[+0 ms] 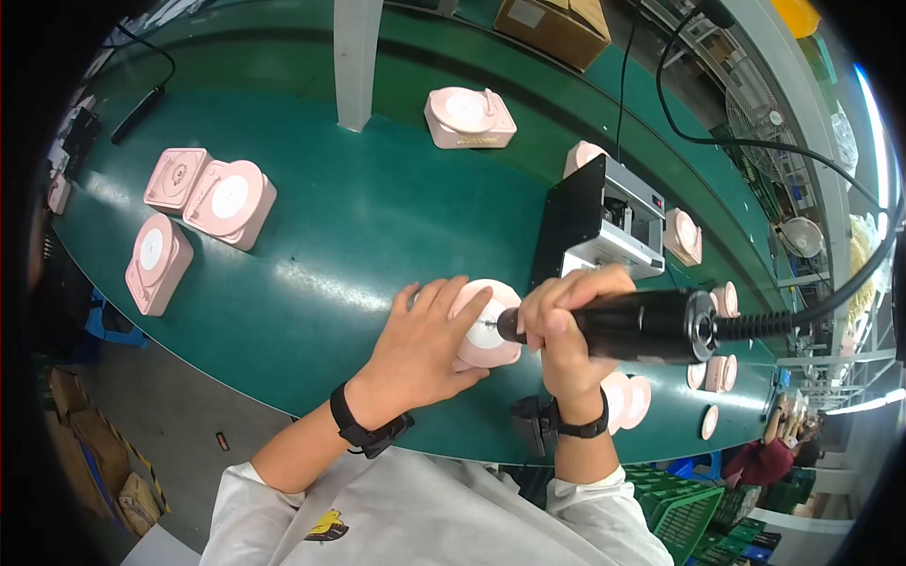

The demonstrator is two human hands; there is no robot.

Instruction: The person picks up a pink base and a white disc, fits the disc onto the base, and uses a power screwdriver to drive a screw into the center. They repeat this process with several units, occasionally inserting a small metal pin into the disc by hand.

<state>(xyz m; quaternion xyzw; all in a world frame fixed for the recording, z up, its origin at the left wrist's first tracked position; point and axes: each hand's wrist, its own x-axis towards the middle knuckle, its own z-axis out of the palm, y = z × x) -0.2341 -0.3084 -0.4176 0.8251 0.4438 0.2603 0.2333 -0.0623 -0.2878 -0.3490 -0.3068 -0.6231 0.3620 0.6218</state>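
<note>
Green bench (377, 217): right hand (569, 325) wraps screwdriver (651, 325), left hand (411, 351) clamps pink toy player (493, 351), seemingly mid-fastening; discless player (176, 174) at ten o'clock looks undone.

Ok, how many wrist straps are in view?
2: a strap around the wrist of the left hand, which holds the pink piece; another strap around the wrist of the right hand, on the black tool. Others may be hidden.

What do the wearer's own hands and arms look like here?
The left hand and right hand are ungloved. Each wrist wears a black strap: the left strap and right strap each carry a dark, blocky device. The pale sleeves leave the forearms bare.
</note>
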